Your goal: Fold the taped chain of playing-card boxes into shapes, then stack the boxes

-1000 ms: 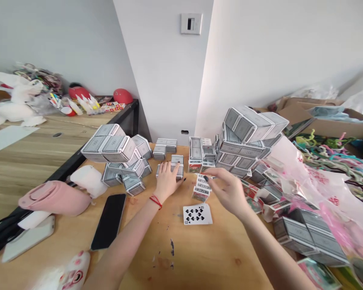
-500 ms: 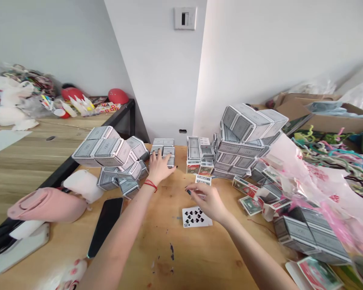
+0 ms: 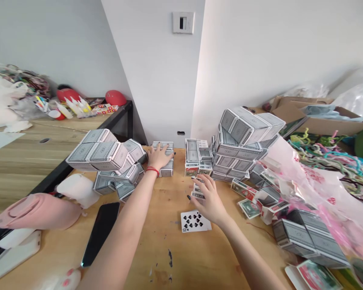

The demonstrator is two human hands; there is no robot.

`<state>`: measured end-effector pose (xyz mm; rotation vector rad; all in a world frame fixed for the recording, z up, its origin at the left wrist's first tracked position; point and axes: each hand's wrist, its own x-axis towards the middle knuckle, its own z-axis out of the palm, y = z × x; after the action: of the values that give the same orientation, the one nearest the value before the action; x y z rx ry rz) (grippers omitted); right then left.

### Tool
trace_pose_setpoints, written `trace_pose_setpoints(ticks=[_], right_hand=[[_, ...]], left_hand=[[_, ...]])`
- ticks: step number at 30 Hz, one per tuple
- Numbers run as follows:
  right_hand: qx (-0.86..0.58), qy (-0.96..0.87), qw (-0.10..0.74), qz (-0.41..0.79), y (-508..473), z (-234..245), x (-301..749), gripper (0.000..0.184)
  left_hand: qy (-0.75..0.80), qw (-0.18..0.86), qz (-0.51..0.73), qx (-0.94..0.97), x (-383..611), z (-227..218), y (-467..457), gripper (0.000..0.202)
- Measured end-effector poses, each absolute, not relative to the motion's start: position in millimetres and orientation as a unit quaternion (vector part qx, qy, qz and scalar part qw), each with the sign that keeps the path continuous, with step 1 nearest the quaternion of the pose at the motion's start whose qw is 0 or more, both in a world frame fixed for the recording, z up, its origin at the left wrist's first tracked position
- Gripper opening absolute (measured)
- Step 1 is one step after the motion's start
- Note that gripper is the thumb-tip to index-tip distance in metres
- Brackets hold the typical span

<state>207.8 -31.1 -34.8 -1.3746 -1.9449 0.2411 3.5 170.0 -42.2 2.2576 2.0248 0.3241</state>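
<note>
My left hand lies with spread fingers on a block of grey-patterned playing card boxes near the table's back edge, covering part of their tops. My right hand is curved over a short row of small card boxes, fingers apart and thumb at the row's left side. The palm hides part of this row, and firm contact cannot be made out. Just in front of that hand a ten of spades card lies face up. Behind it stands another block of card boxes, with red and green fronts below.
Tall stacks of grey card boxes rise at the right and left. A black phone and pink pouch lie at left. Opened card boxes and pink plastic wrap crowd the right side.
My right hand has spread from a near-pinch and come down over the row of small boxes. My left hand has shifted slightly back on its block. The view has tilted a little.
</note>
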Motion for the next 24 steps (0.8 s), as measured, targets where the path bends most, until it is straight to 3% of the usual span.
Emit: trace_pose_setpoints(ticks=[7,24], right_hand=[[-0.554,-0.755,0.341,0.084,-32.6,-51.9,203.5,0.033],[-0.552,-0.759,0.34,0.062,-29.2,-52.9,203.7,0.043]], left_hand=[[0.637,0.058,0.138,0.756,26.9,-47.7,160.8,0.062],[0.66,0.043,0.213,0.719,65.6,-43.4,159.8,0.04]])
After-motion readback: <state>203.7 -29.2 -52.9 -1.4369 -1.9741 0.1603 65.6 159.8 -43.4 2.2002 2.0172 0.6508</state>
